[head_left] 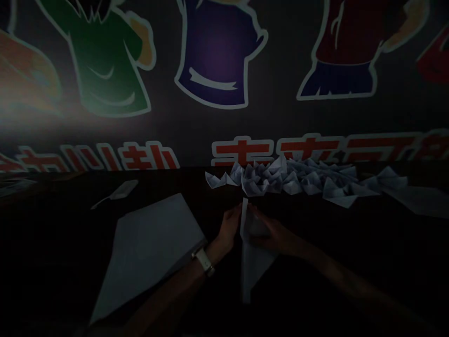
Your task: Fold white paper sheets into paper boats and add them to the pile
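The folded sheet (258,267) stands between the hands over the dark worktop (52,267), its narrow strip pointing down the view. The left hand (229,227) has bent fingers at the strip's upper left side; the right hand (277,238) reaches over the sheet's right part. Whether either pinches it, I cannot tell. Uneven pressure from the two sides could skew the strip, and the dimness could hide a crooked crease. The watch (203,261) lies close to the stack (157,238); a sweep of that wrist might catch its edge and shift it. Just beyond the fingertips, the paper boats (291,180) crowd together, so a forward push could crush or scatter the nearest.
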`<move>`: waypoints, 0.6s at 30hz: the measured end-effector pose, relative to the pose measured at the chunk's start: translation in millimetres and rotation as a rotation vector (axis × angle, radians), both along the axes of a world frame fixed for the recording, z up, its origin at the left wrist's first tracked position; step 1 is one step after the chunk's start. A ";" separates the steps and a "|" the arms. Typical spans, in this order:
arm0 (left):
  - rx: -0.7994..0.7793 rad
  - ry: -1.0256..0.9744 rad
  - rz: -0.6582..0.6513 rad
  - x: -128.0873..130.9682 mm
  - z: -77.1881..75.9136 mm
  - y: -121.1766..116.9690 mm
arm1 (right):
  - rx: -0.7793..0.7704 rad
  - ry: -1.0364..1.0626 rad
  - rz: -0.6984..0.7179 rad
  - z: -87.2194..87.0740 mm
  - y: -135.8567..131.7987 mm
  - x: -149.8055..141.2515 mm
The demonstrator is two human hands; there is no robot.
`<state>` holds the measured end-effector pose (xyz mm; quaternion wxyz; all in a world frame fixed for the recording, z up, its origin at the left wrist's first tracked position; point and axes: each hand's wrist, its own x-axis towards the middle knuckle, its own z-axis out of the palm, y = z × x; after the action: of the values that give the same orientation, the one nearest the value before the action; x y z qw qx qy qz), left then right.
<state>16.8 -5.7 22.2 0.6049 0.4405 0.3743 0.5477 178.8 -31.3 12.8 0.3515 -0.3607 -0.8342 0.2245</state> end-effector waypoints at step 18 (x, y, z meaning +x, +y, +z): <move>0.096 0.002 -0.079 10.2 -8.6 -5.1 | 0.374 -0.474 -0.515 16.5 -22.2 -26.3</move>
<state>27.0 -10.8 13.6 0.6039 0.4841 0.3304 0.5402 152.5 -53.6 29.3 0.2537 -0.5298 -0.8009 -0.1162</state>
